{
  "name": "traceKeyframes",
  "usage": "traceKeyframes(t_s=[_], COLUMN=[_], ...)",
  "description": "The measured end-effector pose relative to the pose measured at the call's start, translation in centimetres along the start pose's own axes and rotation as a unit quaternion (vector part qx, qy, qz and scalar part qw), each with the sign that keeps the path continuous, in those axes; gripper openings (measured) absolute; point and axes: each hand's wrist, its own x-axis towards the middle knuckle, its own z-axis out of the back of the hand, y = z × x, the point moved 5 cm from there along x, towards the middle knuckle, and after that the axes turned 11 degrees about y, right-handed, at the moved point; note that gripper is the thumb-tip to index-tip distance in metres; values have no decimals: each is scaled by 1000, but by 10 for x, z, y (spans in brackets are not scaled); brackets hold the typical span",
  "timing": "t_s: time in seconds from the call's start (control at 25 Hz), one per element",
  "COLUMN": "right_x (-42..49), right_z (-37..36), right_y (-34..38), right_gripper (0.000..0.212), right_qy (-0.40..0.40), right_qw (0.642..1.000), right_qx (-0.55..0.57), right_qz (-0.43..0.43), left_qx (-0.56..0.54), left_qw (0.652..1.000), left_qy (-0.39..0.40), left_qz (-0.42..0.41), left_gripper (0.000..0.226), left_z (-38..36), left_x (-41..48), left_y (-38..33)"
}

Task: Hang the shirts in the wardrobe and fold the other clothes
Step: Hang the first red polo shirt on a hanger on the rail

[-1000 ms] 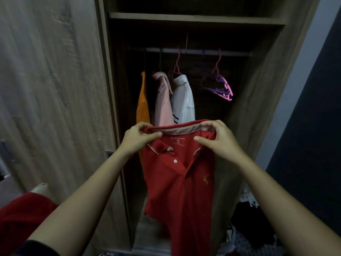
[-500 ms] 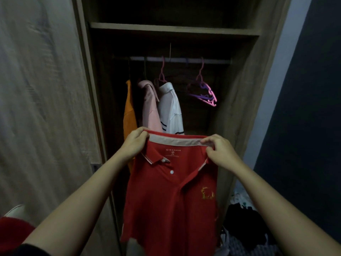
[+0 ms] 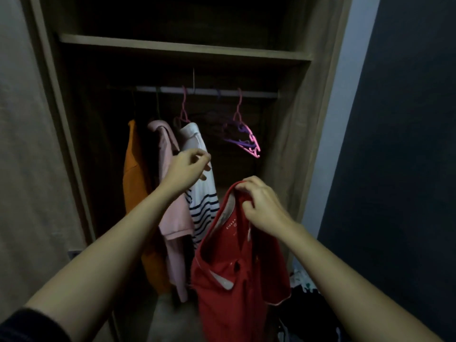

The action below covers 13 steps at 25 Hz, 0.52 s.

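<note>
Head view: the wardrobe point(image 3: 291, 144) is standing open, its door point(image 3: 24, 169) filling the left edge. A shelf point(image 3: 172, 46) is crossing it near the top, and whatever is above the shelf is lost in the dark. Below it a rail point(image 3: 209, 91) is carrying three shirts side by side at the left: an orange shirt point(image 3: 134, 181), a pink shirt point(image 3: 170, 193) and a white striped shirt point(image 3: 199, 198). A cluster of empty pink and purple hangers point(image 3: 246, 139) is hanging at the right of the rail, apart from the shirts.

The red shirt point(image 3: 234, 267) is not yet hanging on the rail. It is dangling in front of the wardrobe opening, just right of the striped shirt, collar up and body bunched. The right grip point(image 3: 261, 206) is pinching its collar at the top and is bearing the whole garment. The left grip point(image 3: 187, 169) is raised in front of the striped shirt with its fingers curled. I cannot tell whether it is touching that shirt or holding anything. A dark heap of clothes point(image 3: 306, 312) is lying low on the right.

Half a second ago both grips were holding the red collar stretched flat between them. The left one has since let go and risen toward the rail, and the shirt has collapsed to hang from the right one alone. The three hung shirts and the hangers are staying where they were.
</note>
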Motion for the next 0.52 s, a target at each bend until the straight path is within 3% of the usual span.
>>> traceKeyframes(t_s=[0.12,0.24,0.4,0.52], right_x=[8,17,26,37], right_z=[2,12,24,27], right_y=[-16,-40,-67,-84], right_gripper=[49,50,48,48], right_qy=[41,51,45,49], right_qw=[999,997,996,995], right_qx=[-24,-24,-3,16], right_qz=[27,60,77,88], left_qx=[-25,-117,-144,-170], left_qw=[999,989,978,968], left_qy=[10,26,0,-45], left_qz=[18,85,148,178], left_gripper=[15,19,27,45], left_z=[-23,-49,-83,-98], left_x=[58,131,219,248], left_y=[-11,2,42,51])
